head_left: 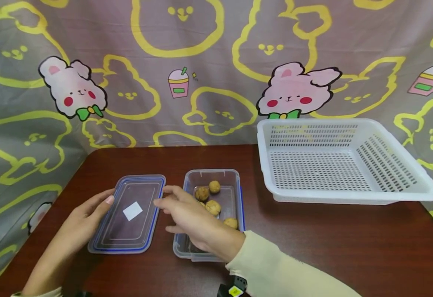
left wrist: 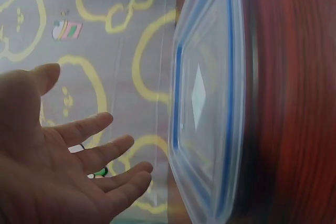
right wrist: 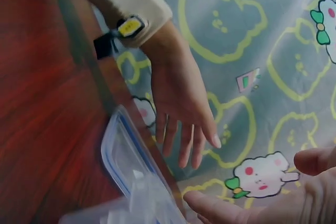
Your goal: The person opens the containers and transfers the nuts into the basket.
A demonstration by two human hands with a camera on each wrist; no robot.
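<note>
A clear plastic lid with a blue seal and a white square label lies on the table, left of a clear container. My left hand is beside the lid's left edge, and the left wrist view shows its fingers spread, holding nothing. From the other side, my right hand reaches across the container, fingertips right at the lid's right edge. Several walnuts sit inside the container, partly hidden by the right hand and forearm. The right wrist view shows this hand with its fingers extended.
A large white perforated plastic basket stands on the right of the dark red wooden table. Behind hangs a grey cloth with yellow cartoon outlines and rabbits. A dark wrist device sits by the right sleeve.
</note>
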